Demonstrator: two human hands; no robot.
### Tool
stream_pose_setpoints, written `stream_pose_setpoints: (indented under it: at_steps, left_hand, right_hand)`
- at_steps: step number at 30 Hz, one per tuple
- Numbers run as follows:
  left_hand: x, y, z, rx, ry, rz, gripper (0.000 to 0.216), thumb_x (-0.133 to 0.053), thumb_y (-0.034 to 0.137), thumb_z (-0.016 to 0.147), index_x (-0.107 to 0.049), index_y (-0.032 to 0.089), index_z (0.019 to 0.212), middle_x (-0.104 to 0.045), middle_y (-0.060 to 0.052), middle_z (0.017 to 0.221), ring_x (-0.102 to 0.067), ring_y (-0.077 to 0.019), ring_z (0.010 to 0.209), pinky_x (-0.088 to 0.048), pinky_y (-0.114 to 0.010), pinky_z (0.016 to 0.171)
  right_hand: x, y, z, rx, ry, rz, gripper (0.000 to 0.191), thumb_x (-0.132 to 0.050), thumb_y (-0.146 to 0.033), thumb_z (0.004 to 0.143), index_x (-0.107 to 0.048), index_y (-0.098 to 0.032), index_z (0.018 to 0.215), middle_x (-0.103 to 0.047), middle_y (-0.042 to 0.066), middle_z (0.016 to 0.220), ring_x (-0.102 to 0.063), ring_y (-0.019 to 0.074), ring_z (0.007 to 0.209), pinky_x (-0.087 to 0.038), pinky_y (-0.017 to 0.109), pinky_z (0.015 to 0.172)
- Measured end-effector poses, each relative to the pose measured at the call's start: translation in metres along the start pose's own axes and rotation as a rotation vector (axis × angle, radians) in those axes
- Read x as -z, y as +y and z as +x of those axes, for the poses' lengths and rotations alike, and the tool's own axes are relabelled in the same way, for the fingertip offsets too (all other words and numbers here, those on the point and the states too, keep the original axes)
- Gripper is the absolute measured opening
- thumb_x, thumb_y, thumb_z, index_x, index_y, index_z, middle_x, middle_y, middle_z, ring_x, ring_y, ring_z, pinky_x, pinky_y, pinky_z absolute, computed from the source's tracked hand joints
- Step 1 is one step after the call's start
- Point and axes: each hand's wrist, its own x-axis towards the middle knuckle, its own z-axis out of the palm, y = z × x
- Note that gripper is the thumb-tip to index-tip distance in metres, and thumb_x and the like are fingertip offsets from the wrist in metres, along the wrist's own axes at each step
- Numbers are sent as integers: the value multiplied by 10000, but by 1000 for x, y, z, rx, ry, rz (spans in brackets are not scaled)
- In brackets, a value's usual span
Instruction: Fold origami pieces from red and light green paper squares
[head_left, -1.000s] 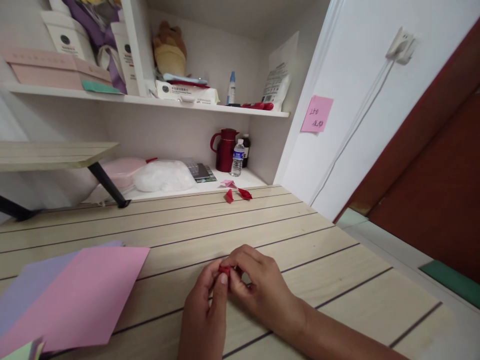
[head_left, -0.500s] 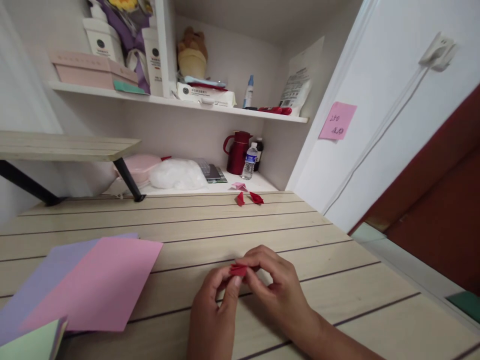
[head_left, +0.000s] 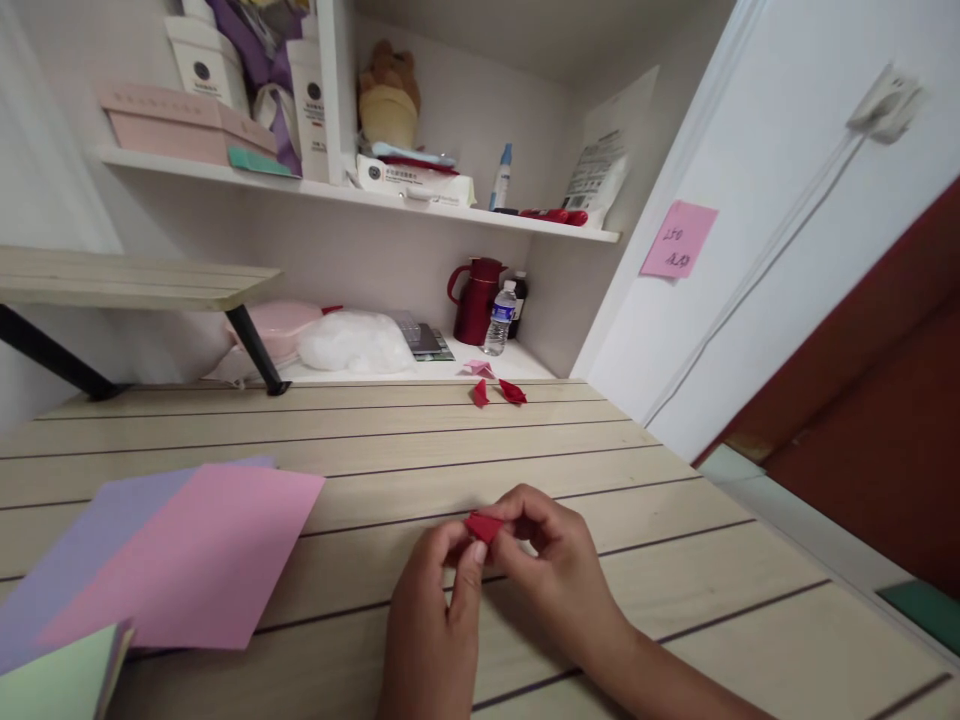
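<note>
Both my hands meet just above the wooden table [head_left: 660,560] near its front edge. My left hand [head_left: 437,620] and my right hand [head_left: 559,580] each pinch a small folded red paper piece [head_left: 482,526] between thumb and fingertips. Only the top corner of the piece shows; the rest is hidden by my fingers. Farther back on the table lie two small folded red paper pieces [head_left: 499,392] and a pink one [head_left: 480,369].
A pink sheet [head_left: 202,555] lies over a purple sheet [head_left: 82,540] at the left, with a green sheet [head_left: 64,685] at the corner. A raised wooden shelf on black legs [head_left: 135,285] stands back left. Shelves behind hold a red jug [head_left: 475,300], a water bottle [head_left: 498,318] and boxes.
The red piece shows more between my fingertips than a second ago, and my hands have shifted slightly right and up in the picture as my head turned.
</note>
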Motion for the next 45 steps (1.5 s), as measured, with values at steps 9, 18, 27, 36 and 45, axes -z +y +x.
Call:
stream_pose_setpoints:
  at_steps: [9,18,27,36,45]
  left_hand:
    - [8,-9,7,-226,223,425,213,-606,239,804,-650,275,1009,-720,-34,994,-659,-268,961,-460,-507,907]
    - [13,-2,10,-143,22,583,68,-659,188,823,-667,255,813,-754,25,816,-700,-217,806,-479,-441,863]
    - [12,2,17,-120,-66,772,92,-571,158,867,-621,235,857,-729,8,788,-685,-199,772,-461,-351,768]
    - [11,10,17,-173,-149,943,133,-525,122,865,-591,230,825,-675,6,803,-642,-186,818,-413,-318,743]
    - [9,8,17,-253,-221,1070,299,-465,88,873,-681,258,990,-659,-22,902,-604,-238,911,-374,-384,799]
  right_hand:
    - [-9,12,5,-224,-28,-32,130,-626,-230,776,-598,-185,657,-608,-30,581,-523,115,536,-413,206,509]
    - [-8,11,0,-173,-105,-355,114,-617,-130,726,-634,-214,651,-681,-28,617,-569,136,557,-329,234,547]
    - [-6,6,0,-74,-163,-541,81,-616,-147,758,-601,-209,708,-674,1,700,-538,147,621,-260,260,586]
    - [1,14,8,-127,-243,-414,105,-634,-154,800,-635,-210,712,-684,-38,681,-583,124,618,-346,225,573]
    - [16,23,17,-106,-317,-277,173,-743,-96,767,-735,-202,904,-672,1,878,-576,105,685,-445,212,640]
